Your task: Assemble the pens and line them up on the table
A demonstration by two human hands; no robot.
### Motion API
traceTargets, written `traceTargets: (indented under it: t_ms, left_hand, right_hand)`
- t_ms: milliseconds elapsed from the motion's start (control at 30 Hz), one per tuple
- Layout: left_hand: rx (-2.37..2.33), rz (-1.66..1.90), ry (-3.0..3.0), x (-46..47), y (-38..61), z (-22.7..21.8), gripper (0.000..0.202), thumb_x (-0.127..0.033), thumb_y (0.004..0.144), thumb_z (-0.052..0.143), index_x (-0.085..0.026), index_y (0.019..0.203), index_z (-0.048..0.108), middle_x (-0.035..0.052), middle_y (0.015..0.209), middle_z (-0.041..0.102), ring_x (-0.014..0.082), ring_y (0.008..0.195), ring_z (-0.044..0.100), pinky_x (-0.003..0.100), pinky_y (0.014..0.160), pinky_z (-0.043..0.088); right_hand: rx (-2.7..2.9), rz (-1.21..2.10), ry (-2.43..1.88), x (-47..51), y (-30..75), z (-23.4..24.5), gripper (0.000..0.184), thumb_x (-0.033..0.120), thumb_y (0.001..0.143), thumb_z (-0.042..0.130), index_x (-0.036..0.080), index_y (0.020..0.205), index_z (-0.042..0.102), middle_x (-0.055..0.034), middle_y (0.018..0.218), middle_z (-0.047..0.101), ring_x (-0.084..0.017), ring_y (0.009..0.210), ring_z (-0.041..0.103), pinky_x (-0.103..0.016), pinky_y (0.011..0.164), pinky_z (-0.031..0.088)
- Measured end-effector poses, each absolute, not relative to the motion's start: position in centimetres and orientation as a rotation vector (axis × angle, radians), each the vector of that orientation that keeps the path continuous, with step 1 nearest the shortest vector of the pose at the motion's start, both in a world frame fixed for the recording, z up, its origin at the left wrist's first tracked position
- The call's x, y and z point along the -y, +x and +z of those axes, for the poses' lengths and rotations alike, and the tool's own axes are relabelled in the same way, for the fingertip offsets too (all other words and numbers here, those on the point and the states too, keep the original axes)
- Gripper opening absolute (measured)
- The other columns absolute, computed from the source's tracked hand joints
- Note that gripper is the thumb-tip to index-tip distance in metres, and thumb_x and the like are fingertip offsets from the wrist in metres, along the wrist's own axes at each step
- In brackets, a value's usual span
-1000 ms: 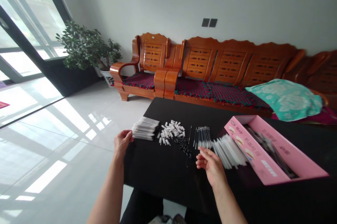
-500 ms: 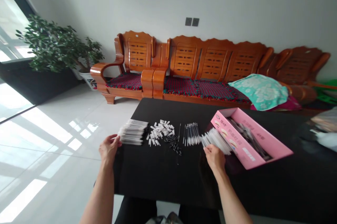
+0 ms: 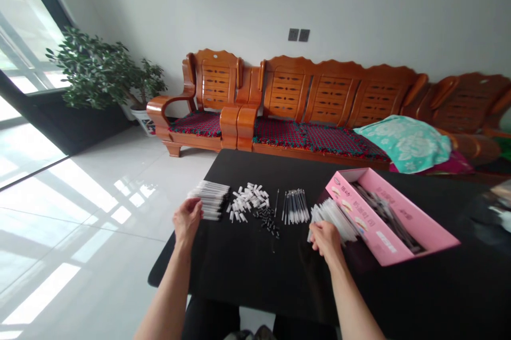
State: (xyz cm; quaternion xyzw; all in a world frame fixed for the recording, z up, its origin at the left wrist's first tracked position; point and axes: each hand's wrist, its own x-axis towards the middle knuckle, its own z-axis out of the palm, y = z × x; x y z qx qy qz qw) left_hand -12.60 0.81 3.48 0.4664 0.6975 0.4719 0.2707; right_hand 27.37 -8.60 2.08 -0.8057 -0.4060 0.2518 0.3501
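Observation:
My left hand [image 3: 187,221] is at the left end of a row of white pens with black tips [image 3: 213,196], its fingers closed together against the pen ends. Whether a pen is between them is hidden. On the right, my right hand [image 3: 326,238] pinches a translucent pen barrel [image 3: 310,234] at the near edge of a pile of such barrels [image 3: 330,213]. Between the hands lie loose white caps [image 3: 249,197], small black plugs [image 3: 267,220] and a row of dark-inked pen refills [image 3: 295,206]. A single refill [image 3: 277,202] lies apart, left of that row.
A pink cardboard box [image 3: 371,233] holding dark, thin pieces stands at the right of the black table [image 3: 247,271]. Behind the table is a wooden sofa [image 3: 287,87] with a turquoise cloth [image 3: 411,143]. A plastic bag [image 3: 503,217] lies at the far right.
The view has shifted slightly, so the scene sits further right. My left hand has moved in over the pen ends. My right hand stays at the barrel pile, with one barrel now at its fingertips.

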Motion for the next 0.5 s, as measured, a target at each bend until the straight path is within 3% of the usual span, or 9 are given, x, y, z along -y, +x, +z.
traceTargets:
  t_ms: [100,267,367,500]
  left_hand:
    - [-1.698,1.158,1.448,-0.5,-7.3,4.1,0.029,-0.039,0.079,0.058,-0.018,0.094,0.072,0.0029,0.071,0.070,0.0171,0.060,0.064,0.027,0.059,0.049]
    - [-1.469,0.878,1.995,-0.3,2.6,4.2,0.013,-0.025,0.080,0.062,-0.020,0.085,0.074,0.0047,0.086,0.068,0.0165,0.074,0.062,0.029,0.073,0.046]
    - [-1.470,0.778,2.179,-0.7,6.9,4.2,0.020,-0.026,0.079,0.066,-0.020,0.097,0.070,0.0081,0.099,0.064,0.0225,0.097,0.059,0.032,0.083,0.045]
    - [-1.528,0.576,2.344,-2.0,9.7,3.8,0.024,-0.031,0.078,0.067,-0.013,0.095,0.070,0.0150,0.103,0.060,0.0305,0.106,0.052,0.043,0.093,0.040]
  right_hand:
    - [0.773,0.982,-1.687,8.7,25.2,2.0,0.023,0.040,0.073,0.055,0.019,0.063,0.054,-0.0007,0.051,0.061,-0.014,0.034,0.055,-0.021,0.028,0.034]
    - [0.766,1.097,-1.575,8.8,22.8,1.0,0.028,0.042,0.071,0.061,0.017,0.061,0.054,0.0021,0.045,0.057,-0.010,0.028,0.047,-0.017,0.024,0.026]
    - [0.766,1.085,-1.582,8.9,22.8,0.4,0.028,0.042,0.071,0.062,0.017,0.062,0.055,0.0027,0.045,0.057,-0.010,0.028,0.048,-0.016,0.024,0.026]
    - [0.732,1.109,-1.550,8.8,23.2,0.2,0.029,0.044,0.071,0.063,0.018,0.064,0.054,0.0031,0.045,0.056,-0.011,0.029,0.049,-0.016,0.024,0.027]
